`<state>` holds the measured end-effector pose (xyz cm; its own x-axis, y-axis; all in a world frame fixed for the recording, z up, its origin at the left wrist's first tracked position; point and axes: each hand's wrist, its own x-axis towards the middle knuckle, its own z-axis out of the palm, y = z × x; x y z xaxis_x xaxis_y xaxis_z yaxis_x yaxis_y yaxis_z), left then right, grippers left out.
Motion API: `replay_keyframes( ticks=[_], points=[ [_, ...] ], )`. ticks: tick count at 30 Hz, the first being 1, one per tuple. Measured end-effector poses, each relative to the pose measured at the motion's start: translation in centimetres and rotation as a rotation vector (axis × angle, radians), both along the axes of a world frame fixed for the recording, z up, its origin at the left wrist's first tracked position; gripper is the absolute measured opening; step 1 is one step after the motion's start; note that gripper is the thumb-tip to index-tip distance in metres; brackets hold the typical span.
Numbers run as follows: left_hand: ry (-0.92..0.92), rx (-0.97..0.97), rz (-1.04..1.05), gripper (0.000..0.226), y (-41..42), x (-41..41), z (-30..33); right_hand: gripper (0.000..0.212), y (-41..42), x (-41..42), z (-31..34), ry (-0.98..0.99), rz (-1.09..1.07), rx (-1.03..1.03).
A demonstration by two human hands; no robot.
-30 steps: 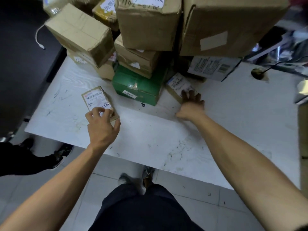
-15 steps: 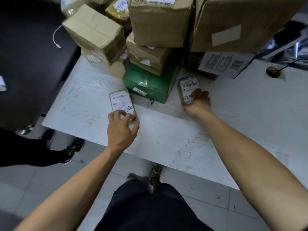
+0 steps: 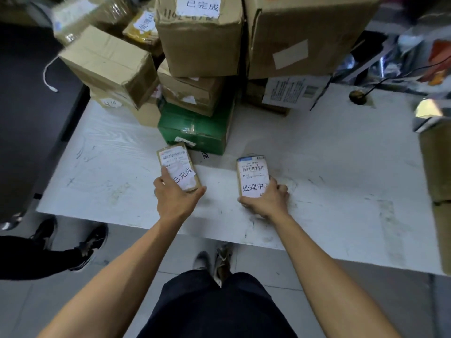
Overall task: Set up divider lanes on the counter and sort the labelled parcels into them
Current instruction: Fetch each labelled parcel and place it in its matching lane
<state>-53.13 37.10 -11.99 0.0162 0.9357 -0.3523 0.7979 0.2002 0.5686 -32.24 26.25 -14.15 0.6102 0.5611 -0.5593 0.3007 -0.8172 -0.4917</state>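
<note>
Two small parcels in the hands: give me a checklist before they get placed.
1. Left hand grips the small parcel marked 已完成: ok.
2. Right hand grips the small parcel marked 处理中: ok.
3. Both labels face up and read differently: ok.
4. Divider lanes on the counter: not ok, none visible.
5. Bare counter ahead of both hands: ok.
6. Stacked boxes stable: cannot tell.

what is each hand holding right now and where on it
The left hand grips a small brown cardboard parcel with a white label at its near end; the right hand grips a second small labelled parcel likewise.
</note>
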Motion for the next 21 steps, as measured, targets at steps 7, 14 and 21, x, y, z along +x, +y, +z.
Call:
replay_keyframes(
  ticks=[7,14,21],
  points=[
    [-0.02,0.013,-0.063,0.113,-1.8,-0.5,-0.1,0.065,-3.6,-2.2,0.0,-0.061,-0.103,0.102],
    [-0.191,0.092,-0.45,0.107,-5.5,0.7,2.6,0.041,-9.3,-5.4,3.9,-0.068,-0.348,0.331],
    [-0.273,0.113,-0.668,0.104,-8.1,5.7,6.3,0.06,-13.7,-2.8,8.4,-0.223,-0.551,0.385]
  ],
)
